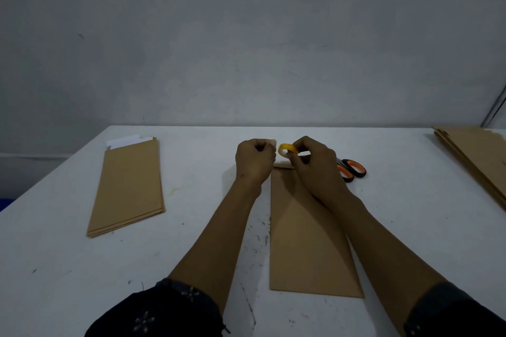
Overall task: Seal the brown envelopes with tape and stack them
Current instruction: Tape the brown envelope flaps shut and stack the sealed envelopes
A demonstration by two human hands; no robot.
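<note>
Mid-step: drawing tape for the long brown paper envelope lying flat on the white table. Right hand gripping the small yellow tape roll above its far end; left hand closed, apparently pinching the free end. Next, probably: reaching the orange-handled scissors nearby, cutting, pressing down the flap.

One head-worn camera looks forward and down across the white table toward the wall
</note>
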